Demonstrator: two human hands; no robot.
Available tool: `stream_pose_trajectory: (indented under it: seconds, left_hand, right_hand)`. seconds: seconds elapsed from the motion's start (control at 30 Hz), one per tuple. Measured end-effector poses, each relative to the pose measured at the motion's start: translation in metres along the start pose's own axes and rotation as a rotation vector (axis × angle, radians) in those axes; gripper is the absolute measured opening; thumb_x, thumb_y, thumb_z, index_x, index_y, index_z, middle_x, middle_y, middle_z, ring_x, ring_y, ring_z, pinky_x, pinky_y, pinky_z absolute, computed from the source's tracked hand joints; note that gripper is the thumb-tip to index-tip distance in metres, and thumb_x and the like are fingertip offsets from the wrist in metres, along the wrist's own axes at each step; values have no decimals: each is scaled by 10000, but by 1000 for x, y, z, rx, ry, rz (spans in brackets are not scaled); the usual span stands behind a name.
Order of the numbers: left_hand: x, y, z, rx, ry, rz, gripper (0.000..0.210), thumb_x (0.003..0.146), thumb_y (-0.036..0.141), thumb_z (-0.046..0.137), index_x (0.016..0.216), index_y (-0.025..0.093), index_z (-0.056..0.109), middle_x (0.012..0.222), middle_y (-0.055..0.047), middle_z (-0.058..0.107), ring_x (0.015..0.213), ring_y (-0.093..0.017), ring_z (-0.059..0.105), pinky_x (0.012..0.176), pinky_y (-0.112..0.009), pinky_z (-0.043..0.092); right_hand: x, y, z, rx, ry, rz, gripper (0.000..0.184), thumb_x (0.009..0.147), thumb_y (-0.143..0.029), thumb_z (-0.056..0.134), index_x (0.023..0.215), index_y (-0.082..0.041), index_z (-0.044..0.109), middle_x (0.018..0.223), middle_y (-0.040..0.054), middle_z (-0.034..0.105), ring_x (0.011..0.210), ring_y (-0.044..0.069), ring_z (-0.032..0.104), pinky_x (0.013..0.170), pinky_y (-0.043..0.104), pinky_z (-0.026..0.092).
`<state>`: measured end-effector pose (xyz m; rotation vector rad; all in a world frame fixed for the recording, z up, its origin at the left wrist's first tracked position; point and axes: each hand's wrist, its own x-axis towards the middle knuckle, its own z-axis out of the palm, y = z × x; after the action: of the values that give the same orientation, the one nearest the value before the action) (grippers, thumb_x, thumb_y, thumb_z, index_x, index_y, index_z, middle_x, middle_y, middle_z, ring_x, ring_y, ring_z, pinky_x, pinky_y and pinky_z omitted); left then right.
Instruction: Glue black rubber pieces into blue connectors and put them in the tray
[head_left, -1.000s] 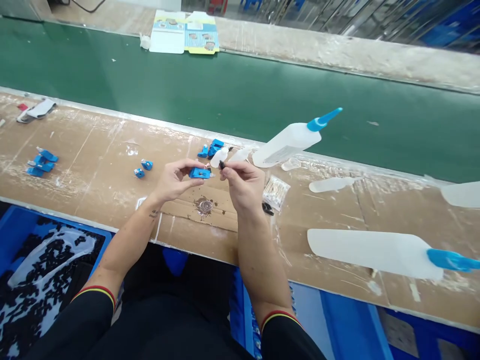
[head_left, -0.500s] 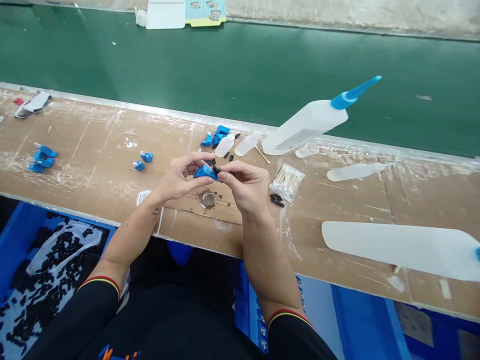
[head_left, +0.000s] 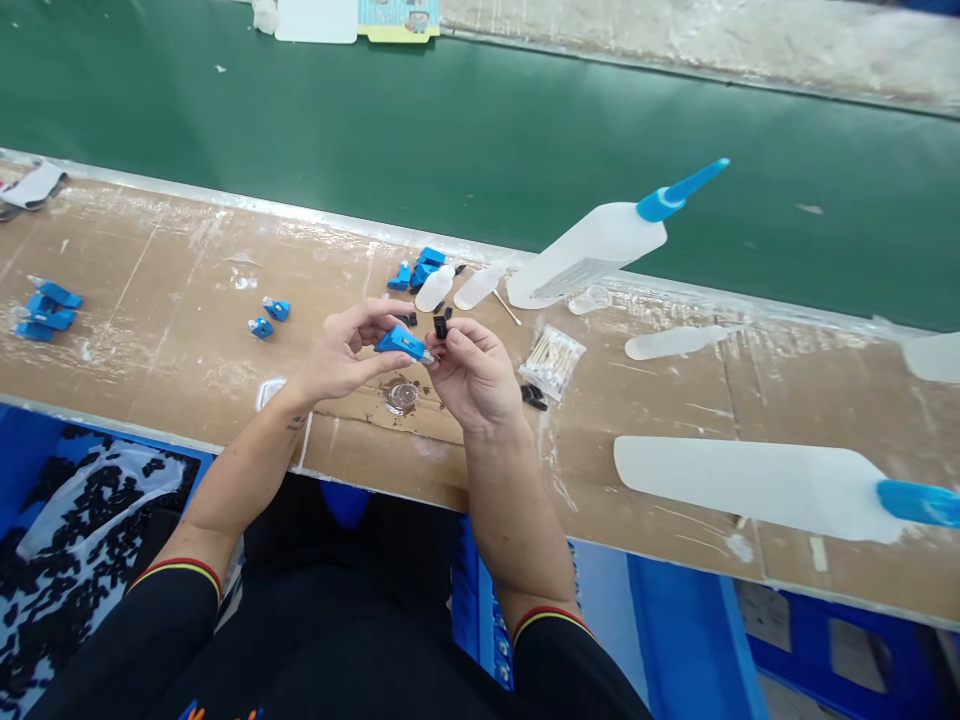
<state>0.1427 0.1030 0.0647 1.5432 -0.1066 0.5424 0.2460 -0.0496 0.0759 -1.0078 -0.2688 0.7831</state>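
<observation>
Fingers of the left hand are pinching a small blue plastic clip above the scuffed brown cardboard-covered workbench, thumb below and forefinger curling over the top. At the clip's three o'clock, the right hand is closing its thumb and forefinger on a tiny black plastic piece, holding it just beside the clip's right end; whether the two parts are touching cannot be told. Both hands are hovering over a round glue-stained spot lying at six o'clock from the clip.

Moving outward, at twelve o'clock a cluster of more blue clips is sitting near the bench's far edge, with two small white squeeze bottles lying just beside it. At two o'clock a large translucent glue bottle with a blue pointed nozzle is leaning tilted, nozzle aiming up and right. At three o'clock a clear packet of cotton swabs is resting near the right hand, and a few black pieces are lying just beside the packet. At nine o'clock two tiny blue parts are lying apart from the hands, and farther out a stack of blue clips is sitting near the left edge. At four o'clock another large translucent bottle is lying flat. At seven o'clock a blue plastic bin of black parts is standing below the bench. Beyond the bench, at twelve o'clock, a green conveyor belt is stretching across.
</observation>
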Motion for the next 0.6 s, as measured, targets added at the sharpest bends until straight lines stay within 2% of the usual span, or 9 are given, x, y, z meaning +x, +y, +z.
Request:
stream_pose_trajectory:
  seconds: [0.17, 0.4, 0.5, 0.57, 0.6]
  left_hand:
    - [0, 2, 0, -46, -28, -9, 476, 803, 179, 796, 1249, 218, 633, 1110, -73, 707, 1031, -170, 707, 952, -276, 582]
    - [0, 8, 0, 8, -18, -27, 409, 853, 216, 744, 1242, 186, 625, 1109, -95, 705, 1025, -175, 708, 917, -274, 587]
    - [3, 5, -5, 52, 76, 0, 372, 831, 220, 756, 1184, 178, 643, 1027, -72, 717, 943, -149, 716, 838, -235, 595]
    - [6, -1, -11, 86, 192, 9, 337, 820, 236, 755, 1131, 170, 646, 975, -55, 714, 889, -137, 716, 798, -228, 599]
    - [7, -3, -14, 106, 253, 1, 318, 817, 246, 751, 1106, 167, 644, 958, -49, 709, 866, -133, 714, 782, -230, 601]
  right_hand:
    - [-1, 2, -2, -6, -2, -8, 295, 614, -421, 926, 782, -273, 735, 776, -10, 721, 627, 121, 585, 520, 238, 465]
    - [1, 2, -4, -64, -38, -101, 259, 664, -439, 899, 814, -297, 743, 849, -18, 742, 647, 121, 604, 556, 257, 496]
    - [-8, -11, -11, -286, -5, -316, 181, 723, -391, 872, 834, -298, 762, 814, -12, 745, 665, 140, 642, 573, 274, 509]
    - [-21, -19, -19, -585, 19, -544, 112, 787, -264, 828, 882, -288, 772, 840, 0, 752, 738, 163, 677, 640, 305, 536]
    - [-28, -22, -23, -749, 16, -643, 135, 809, -196, 801, 910, -281, 773, 861, 7, 755, 776, 172, 688, 674, 319, 543]
